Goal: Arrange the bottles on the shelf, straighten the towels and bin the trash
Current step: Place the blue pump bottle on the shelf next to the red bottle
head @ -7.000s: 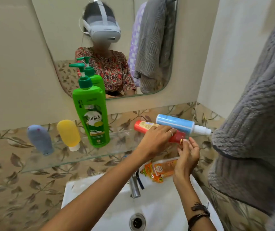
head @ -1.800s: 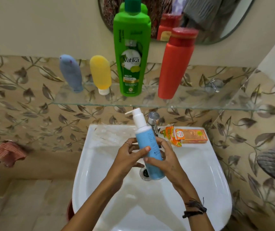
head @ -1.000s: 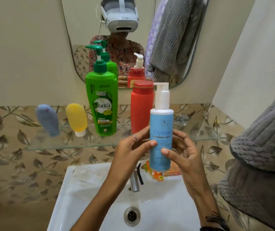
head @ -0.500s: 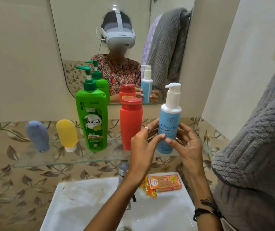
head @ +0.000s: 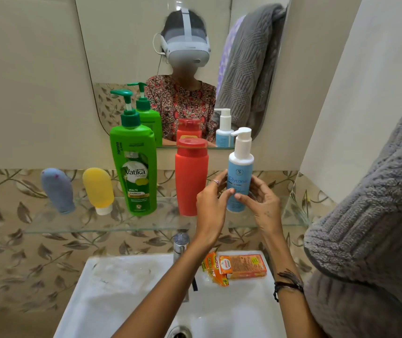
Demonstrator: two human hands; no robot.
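A blue pump bottle [head: 239, 174] stands upright on the glass shelf [head: 122, 223], at the right end of the row. My left hand [head: 211, 206] and my right hand [head: 261, 201] both wrap its lower half. To its left stand a red bottle [head: 190, 176], a green Vatika pump bottle [head: 135, 167], a yellow tube [head: 99, 189] and a grey-blue tube [head: 57, 190]. An orange soap box and wrapper [head: 236, 265] lie on the sink's back rim. A grey towel [head: 370, 228] hangs at the right.
The white sink [head: 112, 293] and its tap [head: 180, 242] lie below the shelf. A mirror [head: 127, 45] above shows a person with a headset and a second grey towel. A wall corner [head: 317, 118] stands just right of the shelf.
Earlier the blue bottle was held over the sink. It was lifted to the shelf and now stands there beside the red bottle, both hands still around it.
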